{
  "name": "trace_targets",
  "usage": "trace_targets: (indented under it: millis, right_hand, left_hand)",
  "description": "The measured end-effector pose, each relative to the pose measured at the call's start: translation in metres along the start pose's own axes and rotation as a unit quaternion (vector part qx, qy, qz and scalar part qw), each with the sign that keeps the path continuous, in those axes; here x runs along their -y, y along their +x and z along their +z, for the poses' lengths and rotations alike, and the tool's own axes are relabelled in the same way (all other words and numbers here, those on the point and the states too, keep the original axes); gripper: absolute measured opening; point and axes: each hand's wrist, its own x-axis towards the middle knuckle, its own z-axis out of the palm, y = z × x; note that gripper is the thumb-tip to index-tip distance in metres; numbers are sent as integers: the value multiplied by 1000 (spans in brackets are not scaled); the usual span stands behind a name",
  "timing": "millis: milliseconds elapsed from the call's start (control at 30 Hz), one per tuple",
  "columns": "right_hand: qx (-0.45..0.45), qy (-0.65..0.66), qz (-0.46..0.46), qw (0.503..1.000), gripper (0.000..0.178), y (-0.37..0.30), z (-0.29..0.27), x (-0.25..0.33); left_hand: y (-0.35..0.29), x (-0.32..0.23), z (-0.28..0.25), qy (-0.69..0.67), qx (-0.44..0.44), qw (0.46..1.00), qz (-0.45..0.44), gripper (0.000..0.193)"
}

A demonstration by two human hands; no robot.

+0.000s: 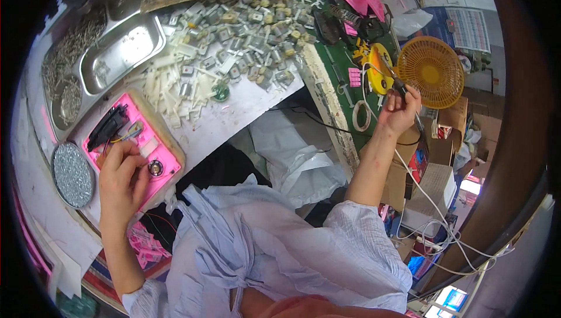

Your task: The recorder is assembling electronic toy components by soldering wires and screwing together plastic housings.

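On the left lies a pink plastic casing (166,173) with a black part (108,127), thin coloured wires (130,133) and a small round speaker-like part (155,168) in it. My left hand (124,179) rests over its near side with fingers bent together close to the wires; what they pinch, if anything, is hidden. Off to the right, my right hand (402,110) is closed round the dark handle of a soldering iron (400,86). The iron's front end points up and left, over a yellow plastic part (381,68) on the green surface.
Small metal motors (245,43) and white plastic pieces (169,87) are heaped across the table. Metal trays (125,55) hold screws, and a round dish (73,175) of small silvery parts stands left. A yellow basket (430,72), cardboard boxes and loose white cable (435,207) are at right.
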Motion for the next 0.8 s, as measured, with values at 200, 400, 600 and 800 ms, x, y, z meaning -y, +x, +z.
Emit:
trace_targets:
  millis: [200, 400, 600, 800]
  right_hand:
    - [22, -54, 10, 998, 9, 38, 55, -63]
    - [94, 12, 219, 971, 17, 87, 39, -105]
    - [68, -61, 128, 988, 14, 77, 47, -100]
    - [73, -58, 228, 969, 17, 83, 81, -90]
  left_hand:
    - [-18, -3, 0, -35, -20, 998, -54, 17]
    - [-34, 11, 3, 4, -54, 998, -9, 31]
    - [-46, 5, 5, 17, -91, 996, -15, 34]
    - [-46, 6, 10, 25, -102, 995, -2, 34]
